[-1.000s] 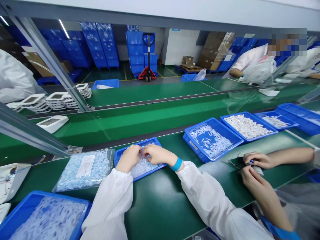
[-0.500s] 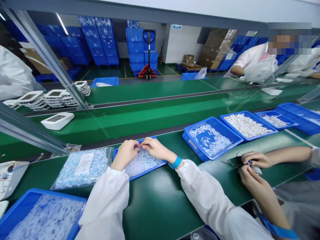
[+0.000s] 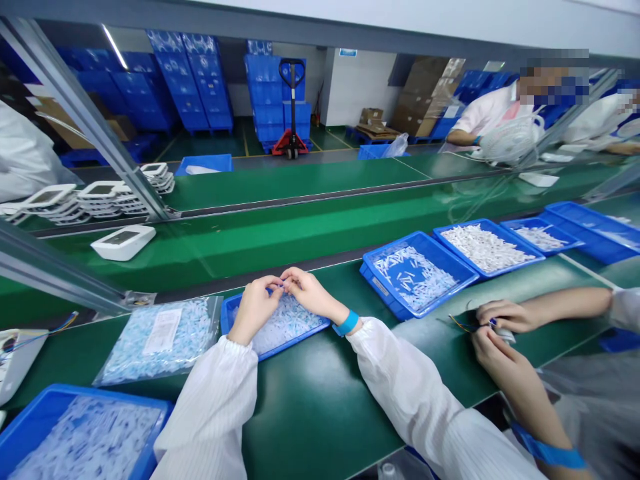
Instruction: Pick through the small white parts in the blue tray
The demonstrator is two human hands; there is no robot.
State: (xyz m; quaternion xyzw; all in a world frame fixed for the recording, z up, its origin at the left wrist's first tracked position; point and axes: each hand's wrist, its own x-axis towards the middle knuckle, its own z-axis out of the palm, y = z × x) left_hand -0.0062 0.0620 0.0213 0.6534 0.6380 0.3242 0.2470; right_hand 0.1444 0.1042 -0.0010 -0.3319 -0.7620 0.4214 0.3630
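Observation:
My left hand and my right hand meet fingertip to fingertip above a blue tray. Their fingers are pinched together, and whatever sits between them is too small to make out. Many small pale blue and white pieces fill the tray below. A blue band circles my right wrist. Left of the tray lies a clear plastic bag of similar pale blue pieces, with a white label on it.
A larger blue tray of small pieces stands front left. Blue trays of white pieces line the right. A co-worker's hands handle a wired part there. A white device housing rests on the green belt behind.
The white housing on the belt has shifted right relative to the bench. My hands stay pinched together over the tray, with slight finger movement. The view has shifted a little.

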